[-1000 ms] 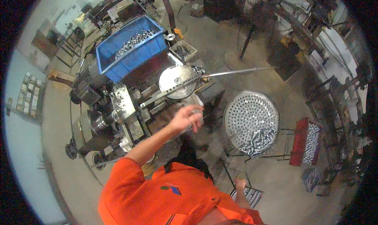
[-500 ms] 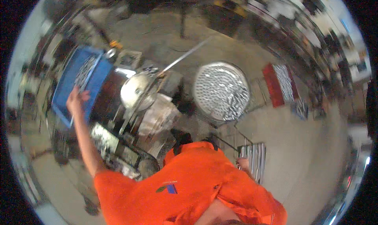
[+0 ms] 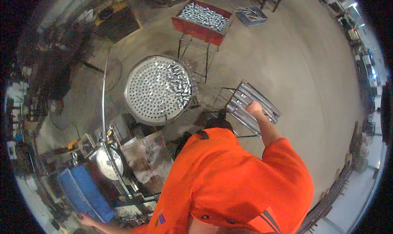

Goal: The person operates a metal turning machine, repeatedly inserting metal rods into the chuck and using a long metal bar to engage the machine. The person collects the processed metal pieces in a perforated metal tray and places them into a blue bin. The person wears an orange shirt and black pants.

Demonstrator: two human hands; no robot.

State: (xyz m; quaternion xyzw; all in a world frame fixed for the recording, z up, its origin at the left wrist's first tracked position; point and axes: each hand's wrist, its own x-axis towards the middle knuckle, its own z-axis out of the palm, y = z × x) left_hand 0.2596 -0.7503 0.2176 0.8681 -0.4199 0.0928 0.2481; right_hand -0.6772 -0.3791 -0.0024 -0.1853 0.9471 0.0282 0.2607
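Note:
My right hand [image 3: 254, 108] is on a rack of grey metal channels [image 3: 241, 94], its fingers curled closed. Whatever the fingers hold, if anything, is hidden. Small shiny metal pieces sit in the channels beside it. Far to the lower left, my left hand [image 3: 86, 220] is at the near edge of a blue plastic bin [image 3: 84, 189]; its fingers are dim and blurred. Ahead stands a round perforated metal tray [image 3: 143, 86], with short shiny metal cylinders [image 3: 178, 84] heaped on its right side.
A red bin [image 3: 200, 32] full of similar metal pieces stands on a metal-legged stand at the back. Beyond it a shallow tray [image 3: 250, 16] holds rods. A machine with a pale round disc [image 3: 109, 162] and a long bar [image 3: 104, 99] stands at the left.
My view and body have turned right, so the rack sits nearer the middle and the blue bin lower left. My right arm now reaches out over the rack; my left arm trails behind.

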